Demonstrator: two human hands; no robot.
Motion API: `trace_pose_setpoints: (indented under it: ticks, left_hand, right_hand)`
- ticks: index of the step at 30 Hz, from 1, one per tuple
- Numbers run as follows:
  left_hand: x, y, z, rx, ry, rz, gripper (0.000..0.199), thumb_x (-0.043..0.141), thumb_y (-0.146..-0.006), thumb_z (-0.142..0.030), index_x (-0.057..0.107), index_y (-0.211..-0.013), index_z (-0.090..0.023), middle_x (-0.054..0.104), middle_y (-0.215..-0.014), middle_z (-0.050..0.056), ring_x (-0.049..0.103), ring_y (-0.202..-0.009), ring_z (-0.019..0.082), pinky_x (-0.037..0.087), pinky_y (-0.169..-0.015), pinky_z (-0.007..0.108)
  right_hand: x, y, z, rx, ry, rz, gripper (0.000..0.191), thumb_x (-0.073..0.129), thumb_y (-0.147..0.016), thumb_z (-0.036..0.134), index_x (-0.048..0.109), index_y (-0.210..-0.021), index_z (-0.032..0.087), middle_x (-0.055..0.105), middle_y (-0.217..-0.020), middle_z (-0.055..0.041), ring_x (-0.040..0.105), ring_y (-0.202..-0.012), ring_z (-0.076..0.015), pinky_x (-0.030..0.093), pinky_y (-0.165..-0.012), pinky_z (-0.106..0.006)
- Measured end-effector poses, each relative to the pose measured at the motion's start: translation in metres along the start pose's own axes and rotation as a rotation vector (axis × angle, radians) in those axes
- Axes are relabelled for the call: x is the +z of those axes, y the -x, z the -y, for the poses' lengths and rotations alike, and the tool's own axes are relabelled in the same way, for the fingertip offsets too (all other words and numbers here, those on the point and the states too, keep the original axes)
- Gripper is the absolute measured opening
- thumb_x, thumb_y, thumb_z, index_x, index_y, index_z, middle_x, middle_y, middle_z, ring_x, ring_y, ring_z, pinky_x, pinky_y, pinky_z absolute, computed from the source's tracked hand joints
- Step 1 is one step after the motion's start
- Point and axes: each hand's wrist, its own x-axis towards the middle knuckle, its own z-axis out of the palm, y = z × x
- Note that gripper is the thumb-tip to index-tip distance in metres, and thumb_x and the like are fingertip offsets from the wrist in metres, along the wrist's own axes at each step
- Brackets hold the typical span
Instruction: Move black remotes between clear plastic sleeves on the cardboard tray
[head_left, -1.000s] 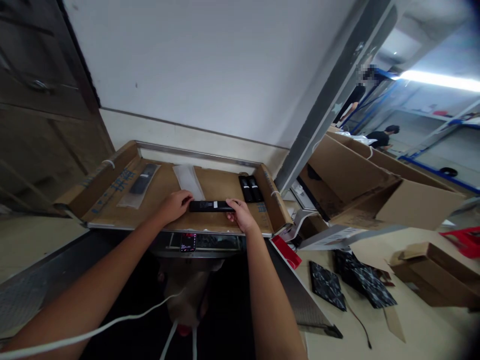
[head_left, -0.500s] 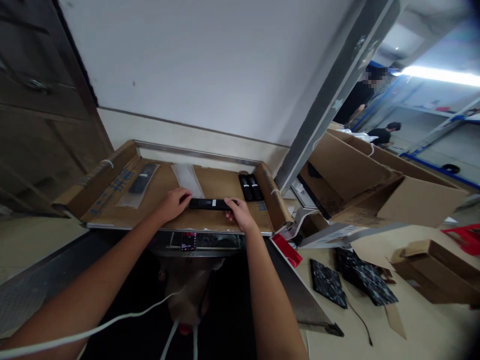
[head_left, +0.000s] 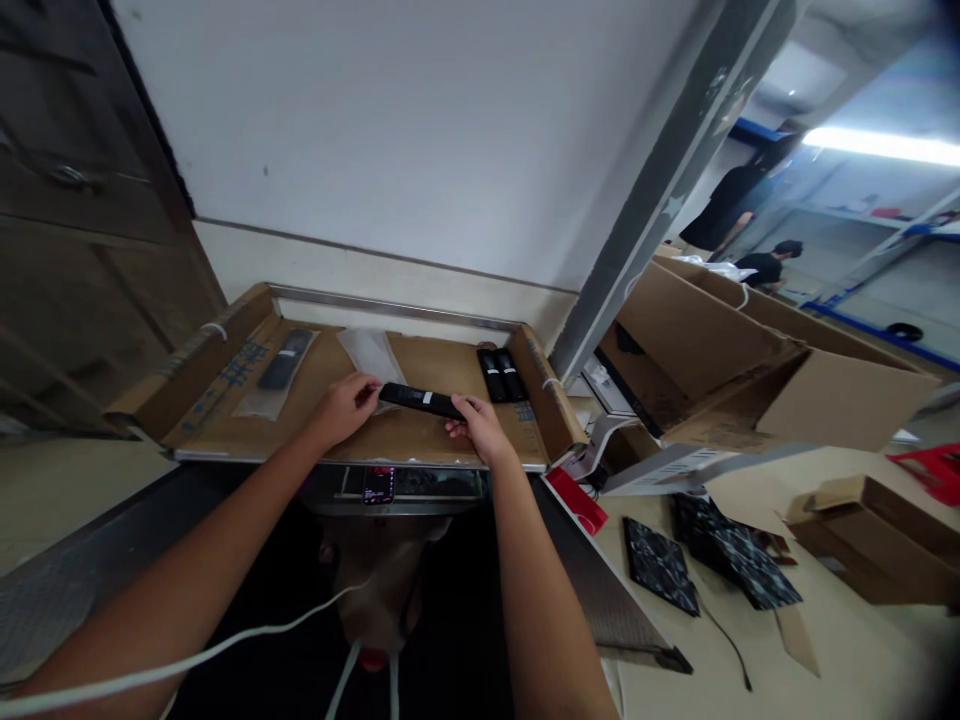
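Over the shallow brown cardboard tray (head_left: 439, 352), near its front edge, the slim black plastic bar (head_left: 407, 396) could drop if the right hand (head_left: 480, 428) loosened its end pinch, the left hand's (head_left: 345, 412) hold being unclear.

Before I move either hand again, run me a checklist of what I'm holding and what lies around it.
1. Right hand gripping the held black device: ok, fingers closed on its right end.
2. Left hand gripping the other end: cannot tell; the fingertips are beside it, contact too small to make out.
3. Middle clear sleeve wholly in view: not ok, its near end is partly hidden behind the held black device and left hand.
4. Left clear sleeve apart from both hands: ok, with a dark device inside.
5. Two black devices at the right apart from both hands: ok, lying side by side.
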Motion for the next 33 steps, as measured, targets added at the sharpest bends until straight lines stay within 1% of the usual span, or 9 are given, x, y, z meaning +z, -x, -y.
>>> trace_pose_setpoints:
  ticks: [3,6,9,13,17,22,29,33]
  left_hand:
    - [-0.0014,-0.0006,-0.0029,0.005,-0.005,0.006,0.018,0.053,-0.092,-0.028,0.065,-0.103,-0.02,0.069,-0.095,0.006,0.065,-0.087,0.019,0.052,-0.081,0.033]
    - [-0.0026,-0.0016,-0.0052,-0.005,-0.007,0.011,0.019,0.051,-0.093,-0.029,0.064,-0.103,-0.02,0.069,-0.098,0.006,0.065,-0.089,0.02,0.052,-0.083,0.035]
    - [-0.0031,-0.0024,-0.0058,-0.036,-0.027,-0.008,0.018,0.052,-0.092,-0.03,0.064,-0.102,-0.02,0.069,-0.097,0.007,0.065,-0.088,0.021,0.052,-0.082,0.035]
    - [-0.0024,-0.0022,-0.0045,-0.047,-0.04,-0.014,0.018,0.051,-0.093,-0.031,0.063,-0.1,-0.02,0.069,-0.095,0.007,0.065,-0.087,0.021,0.052,-0.081,0.034]
    - [-0.0016,-0.002,-0.0029,-0.038,-0.033,-0.01,0.019,0.05,-0.094,-0.032,0.063,-0.101,-0.02,0.068,-0.096,0.006,0.065,-0.089,0.021,0.051,-0.081,0.033]
    - [-0.0037,-0.0025,-0.0057,-0.003,-0.066,0.014,0.02,0.048,-0.095,-0.028,0.065,-0.1,-0.019,0.066,-0.094,0.006,0.063,-0.089,0.02,0.049,-0.083,0.034]
    - [-0.0044,-0.0025,-0.0096,0.04,-0.061,0.038,0.024,0.046,-0.095,-0.025,0.069,-0.101,-0.018,0.067,-0.098,0.007,0.064,-0.091,0.02,0.05,-0.087,0.034]
    - [-0.0034,-0.0024,-0.0081,0.045,-0.076,0.02,0.024,0.047,-0.095,-0.025,0.069,-0.103,-0.017,0.068,-0.099,0.008,0.065,-0.092,0.02,0.05,-0.087,0.034]
  right_hand:
    - [0.002,-0.0004,-0.0004,0.004,-0.002,0.005,0.044,0.082,-0.069,0.052,0.066,-0.088,0.015,0.066,-0.078,-0.0013,0.064,-0.055,-0.0107,0.055,-0.048,-0.021]
    - [0.0049,0.0004,-0.0004,0.023,0.013,0.025,0.042,0.082,-0.069,0.048,0.068,-0.09,0.015,0.067,-0.079,-0.0019,0.065,-0.056,-0.011,0.055,-0.047,-0.02]
    - [0.0056,0.0016,0.0001,0.025,-0.04,0.005,0.036,0.08,-0.071,0.047,0.066,-0.085,0.016,0.064,-0.073,-0.0002,0.062,-0.053,-0.0105,0.052,-0.043,-0.019]
    - [0.0037,0.0033,0.002,-0.007,-0.134,-0.095,0.033,0.077,-0.072,0.047,0.06,-0.076,0.019,0.054,-0.06,0.0031,0.053,-0.047,-0.01,0.043,-0.037,-0.019]
    - [0.0041,0.0059,0.0048,0.0,-0.083,-0.076,0.031,0.074,-0.072,0.046,0.058,-0.076,0.019,0.054,-0.058,0.003,0.05,-0.045,-0.01,0.04,-0.036,-0.019]
    - [0.0054,0.0071,0.007,0.002,-0.039,-0.081,0.031,0.069,-0.075,0.049,0.055,-0.073,0.021,0.05,-0.05,0.0045,0.045,-0.041,-0.0097,0.035,-0.036,-0.02]
    - [0.006,0.0037,0.003,0.009,-0.04,-0.068,0.031,0.071,-0.075,0.047,0.059,-0.075,0.019,0.055,-0.052,0.0025,0.05,-0.044,-0.0101,0.038,-0.037,-0.019]
    - [0.006,0.0016,-0.0002,0.0,-0.038,-0.069,0.035,0.075,-0.072,0.049,0.061,-0.078,0.017,0.057,-0.062,0.0031,0.055,-0.048,-0.0098,0.042,-0.038,-0.018]
